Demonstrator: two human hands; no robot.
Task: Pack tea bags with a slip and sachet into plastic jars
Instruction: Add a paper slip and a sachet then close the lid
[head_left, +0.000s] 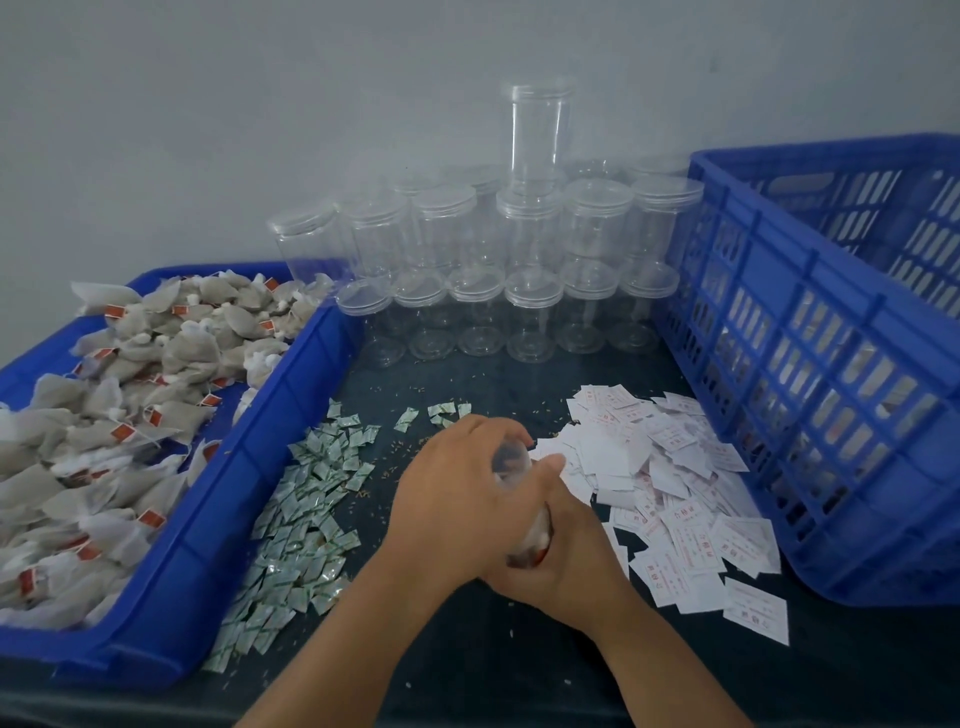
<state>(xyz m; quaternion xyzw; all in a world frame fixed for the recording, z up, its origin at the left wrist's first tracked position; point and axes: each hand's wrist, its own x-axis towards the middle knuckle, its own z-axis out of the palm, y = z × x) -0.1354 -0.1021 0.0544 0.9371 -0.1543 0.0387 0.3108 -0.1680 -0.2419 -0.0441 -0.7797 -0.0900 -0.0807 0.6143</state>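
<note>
Forearms reach in low over the near edge of the counter (467, 665), and both hands meet in the middle on one clear jar (511, 460), tipped on its side between them. Up top, the left hand (457, 493) has its grip curled over the far end. Below it, the right hand (571, 556) has its grip wrapped round the near end, fingers closed on the plastic.

It's blurred, mind. Something reddish shows through the near end, likely tea-bag tags, but whether a slip and sachet are inside I cannot tell. My read: a lid being worked, on or off.

To do that well, one hand holds the body firm while the other turns. The lid should sit square to the rim so no string or paper catches in the thread.

Supplies sit close:
- green sachets (306, 509) just left of the hands
- white slips (670, 499) just right of them
- tea bags (130, 395) heaped in the blue tray (249, 467) at far left
- empty lidded jars (530, 306) stacked at the back
- a blue crate (810, 415) on the right, probably where a finished one goes
</note>
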